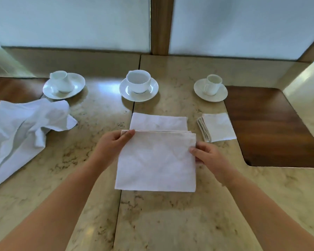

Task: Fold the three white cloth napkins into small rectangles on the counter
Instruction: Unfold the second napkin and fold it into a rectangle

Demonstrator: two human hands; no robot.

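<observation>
A white napkin (157, 160) lies partly folded in the middle of the marble counter (91, 160), its near half doubled over with the far strip still showing behind. My left hand (114, 142) pinches the folded layer's upper left corner. My right hand (207, 156) pinches its right edge near the top. A second napkin (218, 126) sits to the right as a small folded square. A third napkin (24, 131) lies crumpled and unfolded at the left.
Three white cups on saucers stand along the back: left (63, 85), middle (139, 86), right (210, 88). Dark wooden insets (268, 125) sit at the right and far left. A frosted wall with a wooden post runs behind.
</observation>
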